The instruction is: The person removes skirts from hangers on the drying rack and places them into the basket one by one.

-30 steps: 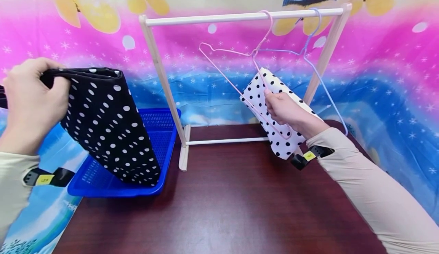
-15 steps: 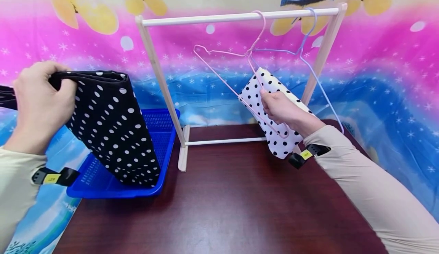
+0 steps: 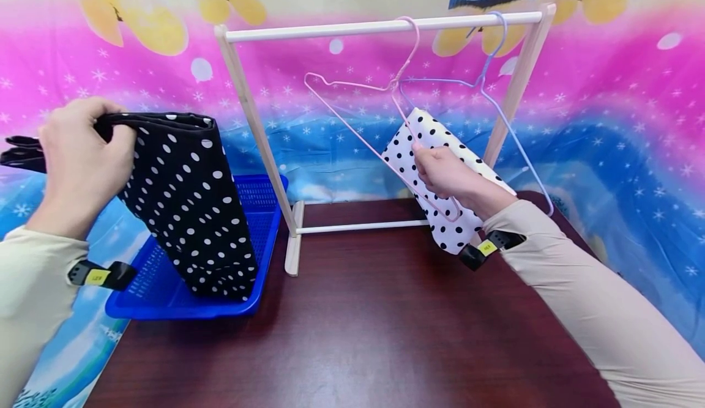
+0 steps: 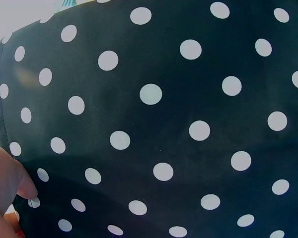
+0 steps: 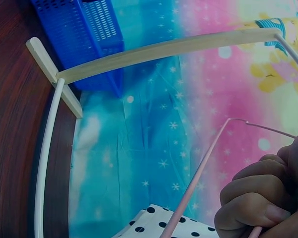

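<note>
In the head view my left hand (image 3: 88, 160) pinches the top edge of a folded black cloth with white dots (image 3: 190, 194), whose lower end hangs in or over the blue basket (image 3: 176, 310). The same cloth (image 4: 159, 129) fills the left wrist view, with my fingers at its left edge. My right hand (image 3: 448, 172) grips the pink hanger (image 3: 347, 120) by its side wire; the hanger's hook is over the rack's top bar (image 3: 330, 29). Fingers (image 5: 253, 193) are curled round the pink wire in the right wrist view. Behind this hand is a white cloth with black dots (image 3: 448, 230).
A blue hanger (image 3: 514, 129) hangs from the bar's right part, near the rack's right post (image 3: 518, 90). The rack's left foot (image 3: 294, 255) stands on the dark wooden table (image 3: 341, 328) beside the basket. A printed curtain (image 3: 336, 181) is behind everything.
My left hand has moved right with the top of the black cloth. The pink hanger has slid a little left along the bar, with my right hand holding it.
</note>
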Tool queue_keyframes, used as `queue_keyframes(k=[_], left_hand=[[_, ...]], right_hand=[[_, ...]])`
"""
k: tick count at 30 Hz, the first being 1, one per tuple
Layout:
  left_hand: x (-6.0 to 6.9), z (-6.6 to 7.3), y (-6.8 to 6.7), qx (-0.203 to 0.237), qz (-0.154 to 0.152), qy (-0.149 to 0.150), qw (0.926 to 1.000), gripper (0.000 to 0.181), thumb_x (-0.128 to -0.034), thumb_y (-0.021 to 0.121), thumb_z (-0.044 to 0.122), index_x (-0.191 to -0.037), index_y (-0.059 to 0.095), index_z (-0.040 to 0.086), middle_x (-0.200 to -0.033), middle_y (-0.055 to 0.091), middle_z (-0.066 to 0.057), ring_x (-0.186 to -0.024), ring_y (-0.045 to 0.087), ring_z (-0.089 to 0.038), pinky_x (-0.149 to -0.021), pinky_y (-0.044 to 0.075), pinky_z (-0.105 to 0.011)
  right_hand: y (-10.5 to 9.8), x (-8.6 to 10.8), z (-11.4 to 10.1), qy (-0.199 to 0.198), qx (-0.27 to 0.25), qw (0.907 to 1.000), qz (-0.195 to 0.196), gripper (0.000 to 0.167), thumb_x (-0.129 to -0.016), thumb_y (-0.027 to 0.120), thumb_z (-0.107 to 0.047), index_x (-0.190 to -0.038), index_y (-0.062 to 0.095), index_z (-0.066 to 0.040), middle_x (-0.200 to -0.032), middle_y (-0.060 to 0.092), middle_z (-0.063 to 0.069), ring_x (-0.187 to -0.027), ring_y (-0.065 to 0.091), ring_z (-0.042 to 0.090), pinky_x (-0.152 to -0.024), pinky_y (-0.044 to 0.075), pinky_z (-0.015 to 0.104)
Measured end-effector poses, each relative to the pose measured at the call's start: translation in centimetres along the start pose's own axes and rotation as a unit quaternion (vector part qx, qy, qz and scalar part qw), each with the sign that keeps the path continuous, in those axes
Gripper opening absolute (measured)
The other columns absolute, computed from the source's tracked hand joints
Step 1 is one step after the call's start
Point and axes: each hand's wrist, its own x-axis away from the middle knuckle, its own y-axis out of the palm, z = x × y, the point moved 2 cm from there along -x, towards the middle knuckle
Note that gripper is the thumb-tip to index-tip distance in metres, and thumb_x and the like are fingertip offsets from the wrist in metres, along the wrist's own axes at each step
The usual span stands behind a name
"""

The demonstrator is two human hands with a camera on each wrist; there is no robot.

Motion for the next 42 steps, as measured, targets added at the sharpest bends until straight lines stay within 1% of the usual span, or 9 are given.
queue_keyframes(k=[3, 6, 8, 12, 16, 21, 30, 35, 42], left_hand=[[0.0, -0.1, 0.2, -0.009, -0.006, -0.009, 0.9999, 0.034, -0.0915, 0.046, 0.013, -0.105, 0.073, 0.000, -0.088, 0.060, 0.009, -0.077, 0.032, 0.017, -0.084, 0.031, -0.023], [0.0, -0.3, 0.4, -0.002, -0.012, -0.008, 0.9999, 0.034, -0.0906, 0.046, 0.012, -0.107, 0.072, -0.002, -0.099, 0.067, -0.016, -0.084, 0.043, 0.004, -0.094, 0.037, -0.038], [0.0, -0.5, 0.5, 0.004, -0.013, -0.006, 0.9999, 0.033, -0.0895, 0.047, 0.012, -0.107, 0.072, -0.003, -0.100, 0.068, -0.020, -0.086, 0.047, -0.008, -0.098, 0.037, -0.045], [0.1, -1.1, 0.7, 0.013, -0.023, -0.002, 0.9996, 0.034, -0.0895, 0.048, 0.011, -0.109, 0.071, -0.004, -0.100, 0.068, -0.023, -0.089, 0.049, -0.023, -0.102, 0.033, -0.054], [0.2, -1.9, 1.0, 0.005, -0.036, 0.009, 0.9993, 0.035, -0.0894, 0.047, 0.009, -0.111, 0.070, -0.005, -0.105, 0.068, -0.029, -0.095, 0.053, -0.037, -0.087, 0.034, -0.043], [0.5, -2.6, 1.5, -0.007, -0.054, 0.034, 0.9979, 0.034, -0.0911, 0.047, 0.008, -0.113, 0.068, -0.006, -0.109, 0.067, -0.034, -0.101, 0.055, -0.049, -0.079, 0.033, -0.050], [1.5, -3.4, 2.5, -0.045, -0.087, 0.043, 0.9943, 0.032, -0.0935, 0.050, 0.009, -0.118, 0.066, -0.005, -0.112, 0.063, -0.034, -0.102, 0.054, -0.051, -0.078, 0.037, -0.063], [2.0, -3.8, 2.9, -0.063, -0.121, 0.040, 0.9899, 0.030, -0.0956, 0.057, 0.014, -0.120, 0.065, -0.002, -0.109, 0.064, -0.031, -0.094, 0.055, -0.047, -0.070, 0.039, -0.061], [2.7, -4.3, 4.1, -0.088, -0.188, 0.049, 0.9769, 0.025, -0.0952, 0.062, 0.017, -0.114, 0.065, 0.001, -0.101, 0.065, -0.027, -0.085, 0.059, -0.042, -0.064, 0.043, -0.058]], right_hand=[[0.0, 0.0, -0.1, 0.000, -0.002, 1.0000, -0.003, 0.062, -0.108, 0.027, -0.055, -0.060, 0.032, -0.016, -0.049, 0.024, -0.008, -0.044, 0.019, 0.009, -0.044, 0.018, 0.024], [0.1, 0.0, -0.1, -0.001, 0.000, 1.0000, -0.005, 0.063, -0.107, 0.026, -0.056, -0.060, 0.032, -0.016, -0.049, 0.024, -0.007, -0.044, 0.019, 0.009, -0.043, 0.018, 0.025], [0.1, 0.0, -0.2, -0.002, 0.005, 1.0000, -0.006, 0.063, -0.107, 0.026, -0.057, -0.060, 0.032, -0.015, -0.049, 0.024, -0.007, -0.043, 0.020, 0.009, -0.043, 0.019, 0.025], [0.1, -0.1, -0.2, -0.006, 0.012, 0.9999, -0.006, 0.064, -0.107, 0.025, -0.057, -0.059, 0.033, -0.015, -0.048, 0.025, -0.007, -0.043, 0.021, 0.009, -0.043, 0.020, 0.025], [0.1, -0.1, -0.2, -0.005, 0.012, 0.9999, -0.006, 0.064, -0.107, 0.025, -0.056, -0.059, 0.032, -0.015, -0.048, 0.025, -0.008, -0.043, 0.021, 0.009, -0.043, 0.020, 0.025], [0.3, 0.0, -0.2, -0.006, 0.017, 0.9998, -0.006, 0.063, -0.107, 0.026, -0.057, -0.061, 0.032, -0.016, -0.049, 0.025, -0.007, -0.043, 0.020, 0.009, -0.044, 0.019, 0.025], [0.5, -0.1, -0.2, -0.007, 0.013, 0.9999, -0.007, 0.061, -0.108, 0.026, -0.055, -0.061, 0.033, -0.015, -0.049, 0.026, -0.008, -0.043, 0.020, 0.008, -0.044, 0.018, 0.024], [0.6, -0.2, -0.3, -0.008, 0.012, 0.9999, -0.008, 0.062, -0.108, 0.026, -0.054, -0.061, 0.033, -0.015, -0.049, 0.025, -0.008, -0.043, 0.020, 0.008, -0.044, 0.018, 0.024], [0.6, -0.2, -0.3, -0.008, 0.020, 0.9998, -0.008, 0.062, -0.108, 0.025, -0.055, -0.061, 0.032, -0.016, -0.050, 0.026, -0.008, -0.044, 0.020, 0.008, -0.044, 0.019, 0.024]])
